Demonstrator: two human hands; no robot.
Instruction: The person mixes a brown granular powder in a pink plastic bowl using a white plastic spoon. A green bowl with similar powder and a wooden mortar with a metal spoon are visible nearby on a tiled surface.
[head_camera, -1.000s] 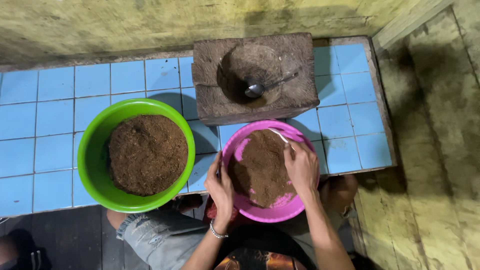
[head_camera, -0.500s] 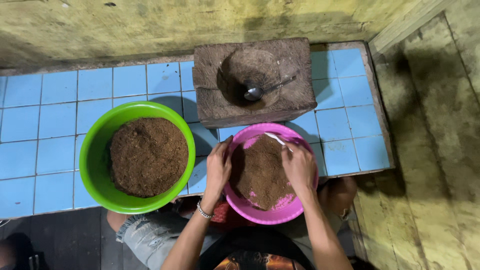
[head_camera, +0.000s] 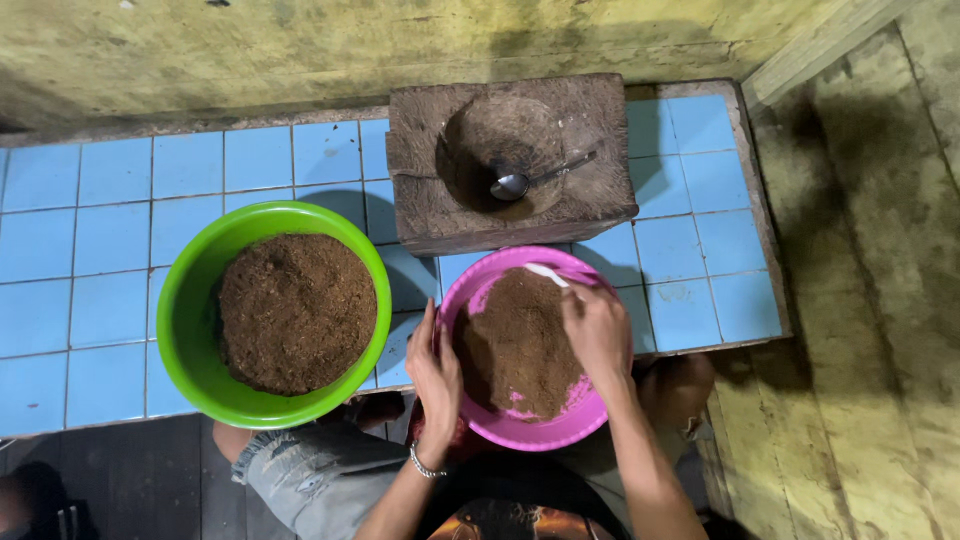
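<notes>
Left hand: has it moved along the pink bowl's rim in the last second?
Barely. The left hand stays on the near-left rim of the pink bowl, thumb side up, beside the green bowl; it only shifted slightly along the rim.

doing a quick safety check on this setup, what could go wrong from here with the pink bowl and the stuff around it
The pink bowl overhangs the edge of the tiled counter above the person's lap, steadied by the left hand at its rim; a slip could tip the brown powder out. The right hand works a white utensil near the far rim, so powder may flick over. The green bowl also sits at the edge.
</notes>
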